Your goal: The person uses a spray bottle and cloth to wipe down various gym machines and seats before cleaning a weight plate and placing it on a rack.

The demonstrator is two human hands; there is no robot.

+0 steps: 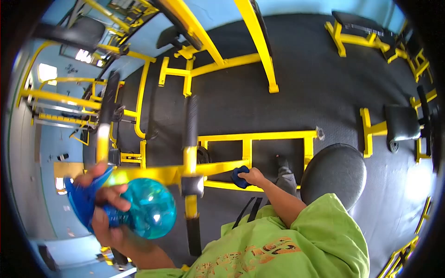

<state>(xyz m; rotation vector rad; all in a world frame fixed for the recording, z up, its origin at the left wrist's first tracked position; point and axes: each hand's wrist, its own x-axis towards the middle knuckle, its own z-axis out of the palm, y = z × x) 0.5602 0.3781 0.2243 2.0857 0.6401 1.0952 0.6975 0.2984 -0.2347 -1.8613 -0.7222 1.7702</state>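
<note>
At the left, my left hand (107,199) is wrapped around the neck of a spray bottle (150,208). The bottle has a blue trigger head and a round, see-through teal body, tilted on its side in this view. Blur softens the fingers and the trigger head. Near the middle, my right hand (252,176) grips a bunched dark blue cloth (239,177). The cloth overlaps the yellow frame (222,167) of a gym machine. Black padded handles (191,123) rise from that frame between my two hands.
A round black padded seat (334,178) is just right of my right arm. Yellow gym machines with black pads stand around, including a bench (357,21) at upper right and a padded seat (402,121) at right. Black matting (315,83) covers the floor.
</note>
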